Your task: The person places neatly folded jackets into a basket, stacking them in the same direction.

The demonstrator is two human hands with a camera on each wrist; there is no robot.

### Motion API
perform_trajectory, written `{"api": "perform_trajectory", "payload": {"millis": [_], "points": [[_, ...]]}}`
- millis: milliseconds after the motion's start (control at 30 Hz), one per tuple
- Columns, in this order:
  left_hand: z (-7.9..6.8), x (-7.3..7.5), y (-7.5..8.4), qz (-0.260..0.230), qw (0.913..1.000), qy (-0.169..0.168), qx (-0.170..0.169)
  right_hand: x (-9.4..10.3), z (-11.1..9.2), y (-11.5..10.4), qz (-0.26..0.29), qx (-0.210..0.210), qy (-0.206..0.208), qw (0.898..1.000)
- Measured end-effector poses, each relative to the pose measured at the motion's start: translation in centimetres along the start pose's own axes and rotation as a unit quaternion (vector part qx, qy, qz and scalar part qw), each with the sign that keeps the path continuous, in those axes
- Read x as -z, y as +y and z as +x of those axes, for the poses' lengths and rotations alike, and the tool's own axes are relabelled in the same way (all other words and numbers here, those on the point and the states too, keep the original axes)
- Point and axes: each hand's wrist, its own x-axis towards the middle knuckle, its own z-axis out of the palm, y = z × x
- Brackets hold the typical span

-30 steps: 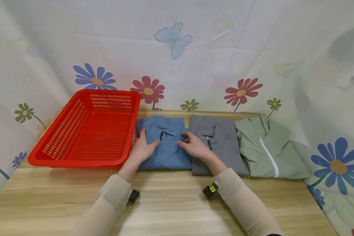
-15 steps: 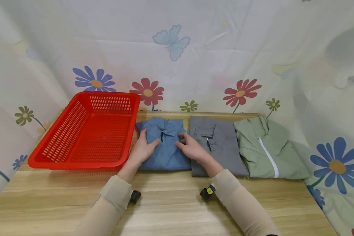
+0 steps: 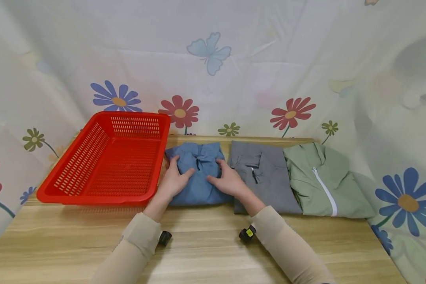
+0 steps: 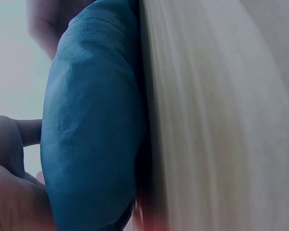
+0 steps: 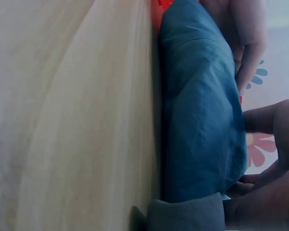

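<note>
A folded blue jacket [image 3: 200,191] with a collar and a dark zipper pull lies between both hands in the head view. My left hand [image 3: 174,179] grips its left side, thumb on top and the other fingers down along the edge by the basket. On the opposite side, my right hand [image 3: 230,179] holds the right edge the same way, and the cloth bunches up between the thumbs. The right wrist view has the thumb of the right hand [image 5: 279,144] pressing on the jacket [image 5: 197,120] and its fingers tucked at the side. The left fingertips are mostly hidden.
A red plastic basket [image 3: 96,200] stands close on the left. Right of the blue jacket lie a folded grey jacket [image 3: 277,189] and a folded green jacket [image 3: 301,185] with a white zipper. A flowered curtain [image 3: 248,86] hangs behind the wooden table [image 3: 202,256].
The right hand has moved slightly left, squeezing in the blue jacket's right side. Its cloth now bulges up more between the hands, and the right edge has drawn away from the grey jacket.
</note>
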Motion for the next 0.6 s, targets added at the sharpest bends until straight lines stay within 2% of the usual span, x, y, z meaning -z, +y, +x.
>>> {"api": "perform_trajectory", "payload": {"millis": [200,433,600], "points": [[0.07,-0.04,0.17,-0.007,0.9999,0.008,0.002,0.04,0.00,-0.06,-0.011,-0.002,0.024,1.000],[0.23,-0.20,0.34,-0.030,0.9994,0.019,-0.002,0.26,0.37,0.28,0.002,-0.007,0.031,0.999],[0.16,-0.60,0.37,-0.028,0.9992,0.029,-0.007,0.22,0.50,0.85,0.018,-0.017,0.039,0.999]]}}
